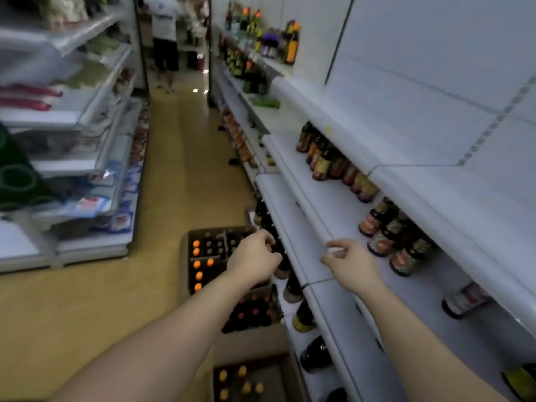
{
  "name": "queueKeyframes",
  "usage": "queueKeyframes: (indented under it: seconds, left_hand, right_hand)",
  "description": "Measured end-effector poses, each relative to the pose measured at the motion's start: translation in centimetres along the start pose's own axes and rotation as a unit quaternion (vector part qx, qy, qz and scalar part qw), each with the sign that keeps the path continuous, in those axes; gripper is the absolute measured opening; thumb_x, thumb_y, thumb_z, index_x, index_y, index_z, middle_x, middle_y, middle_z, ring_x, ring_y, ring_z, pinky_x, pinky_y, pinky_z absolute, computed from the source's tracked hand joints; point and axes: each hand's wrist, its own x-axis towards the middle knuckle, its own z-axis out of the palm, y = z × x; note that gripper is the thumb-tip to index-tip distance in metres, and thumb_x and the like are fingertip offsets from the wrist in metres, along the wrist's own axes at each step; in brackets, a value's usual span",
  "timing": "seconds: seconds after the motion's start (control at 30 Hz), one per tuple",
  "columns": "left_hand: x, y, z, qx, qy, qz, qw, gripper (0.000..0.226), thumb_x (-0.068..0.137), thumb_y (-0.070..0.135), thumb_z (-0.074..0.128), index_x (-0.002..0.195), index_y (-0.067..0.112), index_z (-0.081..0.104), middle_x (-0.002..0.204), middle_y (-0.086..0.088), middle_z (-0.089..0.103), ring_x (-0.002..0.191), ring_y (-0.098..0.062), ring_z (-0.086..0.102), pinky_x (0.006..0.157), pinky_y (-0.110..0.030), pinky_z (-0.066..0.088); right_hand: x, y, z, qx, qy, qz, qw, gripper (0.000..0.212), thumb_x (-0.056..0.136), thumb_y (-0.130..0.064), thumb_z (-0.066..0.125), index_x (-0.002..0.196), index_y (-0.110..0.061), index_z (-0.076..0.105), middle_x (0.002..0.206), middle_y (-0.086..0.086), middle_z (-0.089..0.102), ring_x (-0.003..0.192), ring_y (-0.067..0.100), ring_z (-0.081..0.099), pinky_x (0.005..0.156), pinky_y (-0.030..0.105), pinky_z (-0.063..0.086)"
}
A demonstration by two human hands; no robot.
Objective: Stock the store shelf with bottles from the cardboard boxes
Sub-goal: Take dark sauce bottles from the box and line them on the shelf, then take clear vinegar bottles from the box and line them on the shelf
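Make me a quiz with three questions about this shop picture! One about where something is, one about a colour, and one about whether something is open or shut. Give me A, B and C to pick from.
1. Where do the cardboard boxes stand?
A. on the very top board
B. on the floor beside the shelf
C. in a trolley

2. What colour are the bottle caps in the farthest box?
A. blue
B. white
C. orange

3. How is that farthest box?
A. open at the top
B. taped shut
C. squashed flat

Answers:
1 B, the boxes sit on the yellow floor right against the shelf.
2 C, the round caps show bright orange in rows.
3 A, you can look straight down on the bottles inside it.
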Motion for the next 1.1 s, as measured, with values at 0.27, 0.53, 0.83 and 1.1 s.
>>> queueKeyframes:
  seconds: [0.27,0.53,0.83,1.1]
  left_hand:
    - [1.1,-9.4,5.9,0.024,-0.005,-0.126,0.992,0.028,0.092,0.028,0.067,0.119,0.028,0.060,0.102,0.012,0.064,0.083,-0.007,0.062,0.065,-0.029,0.050]
    - [-0.5,-18.9,17.7,0.047,-0.041,-0.234,0.970,0.036,0.094,0.024,0.068,0.128,0.029,0.058,0.114,0.009,0.060,0.097,-0.012,0.061,0.082,-0.036,0.057]
    - [-2.5,-33.9,32.0,0.098,-0.157,-0.285,0.941,0.034,0.089,0.029,0.068,0.122,0.028,0.061,0.120,0.005,0.061,0.110,-0.021,0.062,0.091,-0.037,0.055]
    - [-3.5,-47.6,43.8,0.222,-0.259,-0.219,0.914,0.045,0.095,0.039,0.060,0.137,0.026,0.052,0.132,0.000,0.053,0.126,-0.025,0.048,0.099,-0.041,0.047]
  right_hand:
    - [5.0,7.6,9.7,0.000,-0.120,0.036,0.992,0.045,0.092,-0.031,0.074,0.133,-0.022,0.061,0.094,-0.006,0.072,0.085,0.009,0.066,0.070,0.024,0.052]
    - [8.7,20.8,20.2,-0.030,-0.241,0.044,0.969,0.029,0.097,-0.018,0.065,0.127,-0.018,0.062,0.089,-0.009,0.064,0.079,0.014,0.066,0.077,0.040,0.060]
    - [5.9,37.8,35.2,-0.124,-0.349,0.124,0.921,0.039,0.095,-0.038,0.068,0.132,-0.033,0.061,0.119,-0.007,0.071,0.104,0.016,0.065,0.086,0.032,0.055]
    - [4.8,48.8,47.4,-0.191,-0.368,0.119,0.902,0.049,0.096,-0.034,0.063,0.143,-0.037,0.050,0.138,-0.001,0.055,0.125,0.024,0.053,0.099,0.040,0.049]
